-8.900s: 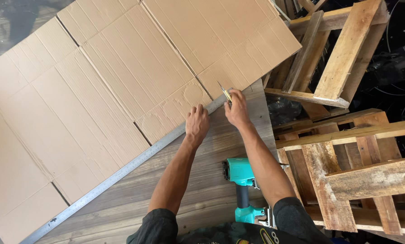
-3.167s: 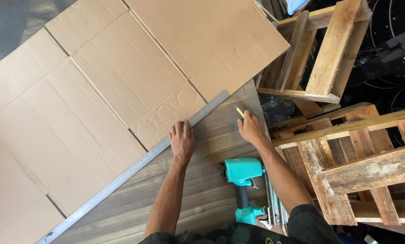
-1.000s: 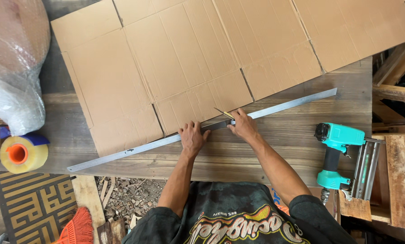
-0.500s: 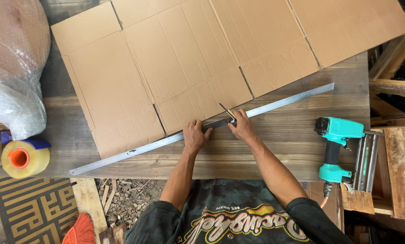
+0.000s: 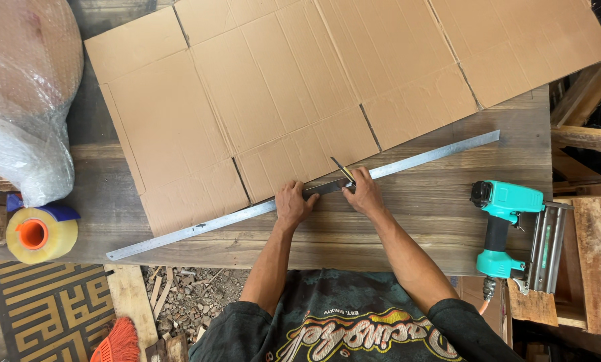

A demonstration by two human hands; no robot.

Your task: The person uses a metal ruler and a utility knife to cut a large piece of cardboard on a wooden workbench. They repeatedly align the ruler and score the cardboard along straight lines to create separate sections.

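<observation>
- The wooden tabletop [image 5: 421, 221] lay under both hands and carried everything within reach.
- A flattened cardboard sheet [image 5: 280, 100] spread across the far side of the tabletop, its near edge just beyond the fingers.
- A bundle of bubble wrap [image 5: 22, 94] sat well off to the left of the left hand, at the tabletop's end.
- A long steel ruler [image 5: 200, 224] ran slantwise along the cardboard's near edge, passing under both hands and reaching far out to either side.
- A teal nail gun [image 5: 508, 231] rested on the tabletop well to the right of the right hand.
- A roll of yellowish packing tape [image 5: 35, 234] on an orange core stood far left of the left hand, below the bubble wrap.
- The left hand [image 5: 294, 204] lay flat, its fingers spread and pressing down on the ruler, gripping nothing.
- The right hand [image 5: 362, 194] had its fingers pinched closed around a thin pencil [image 5: 343, 169], just beside the left hand.
- The pencil's tip met the cardboard right at the ruler's far edge, beyond the right fingers.
</observation>
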